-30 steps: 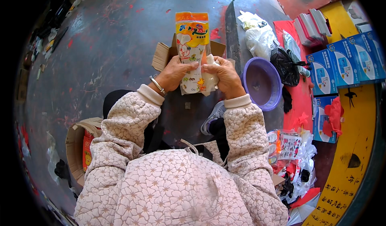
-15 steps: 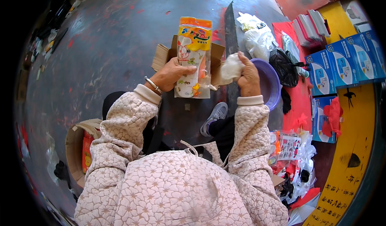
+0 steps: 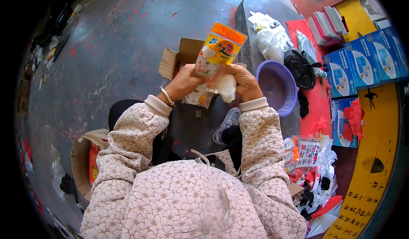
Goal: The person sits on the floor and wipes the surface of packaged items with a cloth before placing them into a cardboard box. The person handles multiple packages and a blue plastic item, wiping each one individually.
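Observation:
In front of me my left hand (image 3: 185, 82) is closed on a clear printed plastic packet (image 3: 208, 55) with an orange top and cartoon figures. The packet is tilted, its top leaning right, and its middle is bent under my hands. My right hand (image 3: 246, 80) grips a white ribbed knit piece, sock-like (image 3: 226, 88), whose end hangs below the fingers. Those fingers press against the packet's right side; some are blurred. Behind and below the packet stands an open cardboard box (image 3: 190, 50), its inside mostly hidden.
To the right are a purple basin (image 3: 294, 95), white plastic bags (image 3: 273, 43), a black bag (image 3: 300, 71), and several blue boxes (image 3: 339, 75). Printed packets (image 3: 307, 153) lie at lower right. Another carton (image 3: 81, 156) stands at lower left, beside my sleeve.
My right hand has moved left with the white knit piece and now meets the packet. The packet has tipped to the right and bent; before, it was upright and flat.

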{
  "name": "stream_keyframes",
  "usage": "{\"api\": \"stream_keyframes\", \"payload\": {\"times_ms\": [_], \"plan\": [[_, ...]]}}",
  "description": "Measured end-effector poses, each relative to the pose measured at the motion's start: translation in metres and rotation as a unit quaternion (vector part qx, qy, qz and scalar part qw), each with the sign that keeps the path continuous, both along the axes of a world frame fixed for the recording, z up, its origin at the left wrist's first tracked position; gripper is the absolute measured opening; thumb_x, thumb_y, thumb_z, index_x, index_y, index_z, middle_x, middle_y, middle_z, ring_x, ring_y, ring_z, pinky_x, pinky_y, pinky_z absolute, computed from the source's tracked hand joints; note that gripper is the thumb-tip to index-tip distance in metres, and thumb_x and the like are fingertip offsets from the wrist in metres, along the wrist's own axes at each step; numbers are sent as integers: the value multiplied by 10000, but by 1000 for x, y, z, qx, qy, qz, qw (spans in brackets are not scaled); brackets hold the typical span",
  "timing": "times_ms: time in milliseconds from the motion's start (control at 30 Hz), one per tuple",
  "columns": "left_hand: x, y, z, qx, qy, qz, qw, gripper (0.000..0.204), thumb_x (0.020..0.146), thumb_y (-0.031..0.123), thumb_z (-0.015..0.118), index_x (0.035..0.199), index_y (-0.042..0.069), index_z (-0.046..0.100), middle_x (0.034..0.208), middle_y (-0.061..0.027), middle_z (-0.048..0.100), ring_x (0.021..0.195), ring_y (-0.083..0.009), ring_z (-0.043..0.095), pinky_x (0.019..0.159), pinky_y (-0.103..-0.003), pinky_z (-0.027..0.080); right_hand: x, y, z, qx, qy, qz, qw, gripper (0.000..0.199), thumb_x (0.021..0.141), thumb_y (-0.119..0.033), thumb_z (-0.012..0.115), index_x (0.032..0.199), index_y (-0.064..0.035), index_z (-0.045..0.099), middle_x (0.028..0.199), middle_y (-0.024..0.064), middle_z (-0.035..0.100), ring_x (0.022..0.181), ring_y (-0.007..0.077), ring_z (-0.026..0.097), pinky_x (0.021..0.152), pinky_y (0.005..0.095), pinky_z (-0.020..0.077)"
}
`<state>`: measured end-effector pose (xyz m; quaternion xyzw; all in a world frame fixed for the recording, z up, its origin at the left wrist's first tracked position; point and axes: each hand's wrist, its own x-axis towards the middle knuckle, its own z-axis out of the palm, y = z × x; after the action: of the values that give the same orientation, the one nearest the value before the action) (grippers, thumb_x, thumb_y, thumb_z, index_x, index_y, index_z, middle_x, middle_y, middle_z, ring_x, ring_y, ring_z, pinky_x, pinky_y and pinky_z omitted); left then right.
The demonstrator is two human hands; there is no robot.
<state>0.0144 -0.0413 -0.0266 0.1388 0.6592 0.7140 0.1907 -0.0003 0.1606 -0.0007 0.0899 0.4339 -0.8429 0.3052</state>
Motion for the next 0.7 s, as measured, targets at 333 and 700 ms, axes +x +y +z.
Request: {"api": "stream_keyframes", "payload": {"times_ms": [333, 700], "plan": [[-2, -3, -3, 144, -254, 42, 955, 298, 823, 55, 574, 1112, -12, 547, 1030, -100, 629, 892, -221, 629, 772, -359, 521, 5, 8, 38, -54, 87, -286, 953, 159, 848, -90, 579, 978, -10, 535, 881, 95, 598, 776, 207, 616, 684, 361, 549], [-1, -10, 11, 253, -289, -9, 923, 277, 881, 43, 508, 1157, 29, 519, 1107, -102, 603, 974, -228, 612, 838, -387, 515, -18, 26, -1, 681, 380, -233, 581, 244, 715, -25, 549, 956, -20, 584, 865, 174, 616, 783, 309, 612, 725, 360, 480]]}}
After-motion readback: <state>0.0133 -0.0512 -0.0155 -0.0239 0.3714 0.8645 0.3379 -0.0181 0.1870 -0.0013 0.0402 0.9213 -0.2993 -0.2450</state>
